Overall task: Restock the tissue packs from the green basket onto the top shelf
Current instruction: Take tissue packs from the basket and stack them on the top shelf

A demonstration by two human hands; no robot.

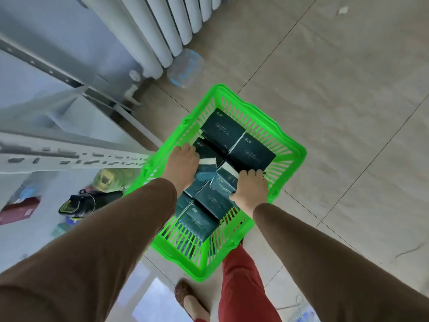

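A green plastic basket (291, 149) sits on the tiled floor below me, holding several dark green tissue packs (222, 131). Both my hands reach down into it. My left hand (182, 163) has its fingers curled over the edge of a dark pack (204, 148) in the basket's middle. My right hand (251, 187) grips another pack (224, 182), fingers curled over its far end and thumb on its near side. More packs (199, 219) lie at the near end of the basket. The top shelf is not clearly in view.
A white metal shelf rack (69, 156) stands to the left, with a shoe (79, 204) and other goods on lower levels. A white radiator (162, 26) and a clear plastic box (185, 68) are behind the basket. My red trouser leg (243, 275) stands by the basket's near end.
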